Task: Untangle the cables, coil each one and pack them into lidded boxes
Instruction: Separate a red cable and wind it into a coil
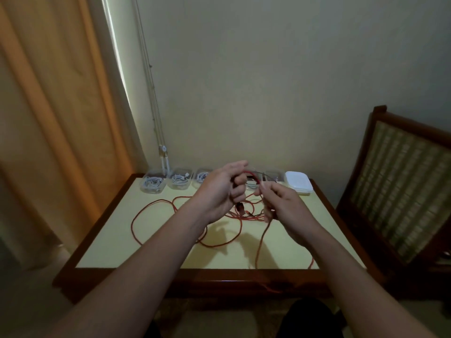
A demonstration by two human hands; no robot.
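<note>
We are holding the red cable [246,215] up between both grips. The left grip [219,191] is curling its fingers round a bunch of it, and the right grip [284,203] is pinching a strand just beside. Below the grips, the rest is lying in loose loops on the bench [122,252]. Beyond the left grip, 3 clear boxes [151,184] are holding coiled white cables; beyond the right grip, a white stack [299,182] is sitting.
</note>
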